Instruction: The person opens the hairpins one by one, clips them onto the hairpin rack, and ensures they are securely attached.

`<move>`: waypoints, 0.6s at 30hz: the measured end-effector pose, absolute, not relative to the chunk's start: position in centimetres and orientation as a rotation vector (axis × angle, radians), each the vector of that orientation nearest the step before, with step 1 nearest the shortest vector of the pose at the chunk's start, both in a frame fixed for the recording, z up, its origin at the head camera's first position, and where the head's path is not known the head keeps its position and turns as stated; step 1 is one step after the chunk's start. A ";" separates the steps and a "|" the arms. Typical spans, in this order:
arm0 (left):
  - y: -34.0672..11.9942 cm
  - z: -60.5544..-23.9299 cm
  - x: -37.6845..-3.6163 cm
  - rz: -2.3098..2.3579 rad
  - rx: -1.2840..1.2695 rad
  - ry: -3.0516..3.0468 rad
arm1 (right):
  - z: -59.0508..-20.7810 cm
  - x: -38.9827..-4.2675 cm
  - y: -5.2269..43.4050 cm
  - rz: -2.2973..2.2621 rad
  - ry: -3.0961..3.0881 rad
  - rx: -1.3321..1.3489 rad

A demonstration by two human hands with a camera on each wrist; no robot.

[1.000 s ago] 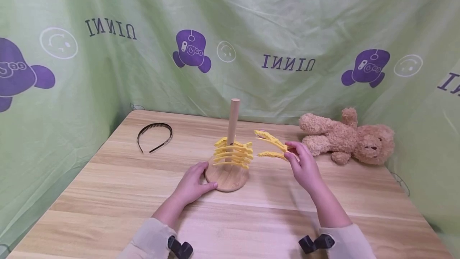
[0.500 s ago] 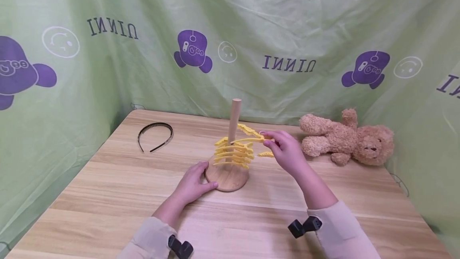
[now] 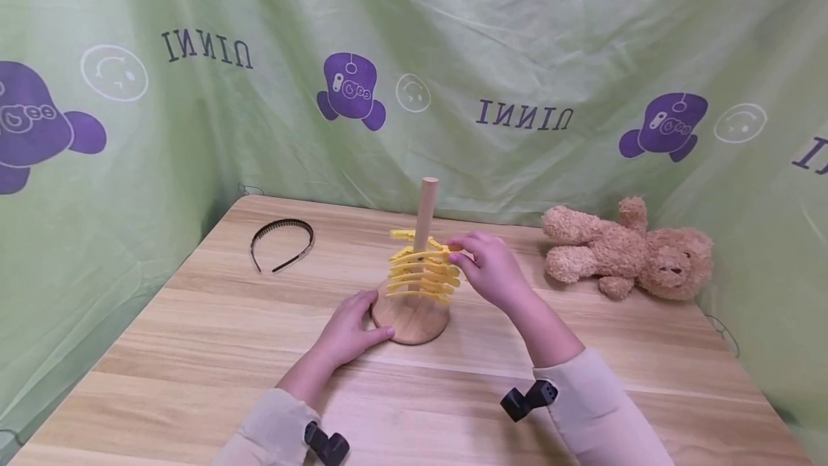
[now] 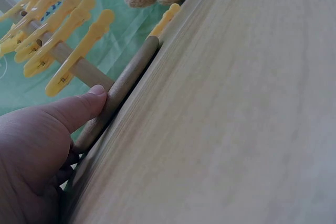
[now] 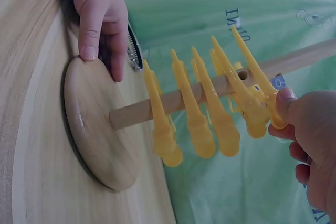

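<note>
In the head view, my right hand [image 3: 488, 268] pinches the handle end of a yellow hair clip [image 3: 423, 256] between thumb and fingers. One arm of this clip passes in front of the wooden post [image 3: 425, 207], the other behind it. Below it, several more yellow hair clips [image 5: 199, 129] sit across the post, spaced along it in the right wrist view. My left hand [image 3: 349, 329] grips the left edge of the stand's round wooden base [image 3: 414, 322], thumb on top. Another yellow clip [image 4: 165, 20] lies on the table beyond the base; the right hand hides it in the head view.
A black toothed headband [image 3: 282, 244] lies on the wooden table [image 3: 194, 351] at the back left. At the back right, a brown teddy bear [image 3: 614, 247] lies on its side. Green printed cloth [image 3: 517, 42] hangs around the table's back and sides.
My right hand has moved left with the pinched hair clip, from right of the post to around it. The left hand has stayed on the base.
</note>
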State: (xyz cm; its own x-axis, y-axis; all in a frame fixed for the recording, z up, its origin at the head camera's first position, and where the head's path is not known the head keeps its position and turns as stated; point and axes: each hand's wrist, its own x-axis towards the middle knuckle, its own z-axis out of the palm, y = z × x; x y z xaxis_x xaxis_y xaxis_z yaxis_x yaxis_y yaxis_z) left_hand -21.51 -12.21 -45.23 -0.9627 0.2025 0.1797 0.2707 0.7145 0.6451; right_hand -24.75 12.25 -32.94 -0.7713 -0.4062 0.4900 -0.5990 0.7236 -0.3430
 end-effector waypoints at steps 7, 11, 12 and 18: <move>-12.2 -45.3 -21.6 -1.086 -0.363 -2.851 | -33.0 -24.4 12.5 0.690 -2.546 0.816; -12.2 -45.5 -21.6 -1.097 -0.357 -2.848 | -33.2 -24.3 12.7 0.672 -2.567 0.811; -12.2 -45.5 -21.5 -1.100 -0.357 -2.848 | -33.3 -24.2 12.8 0.674 -2.570 0.813; -12.1 -45.4 -21.6 -1.096 -0.364 -2.840 | -33.6 -24.1 13.3 0.751 -2.596 0.790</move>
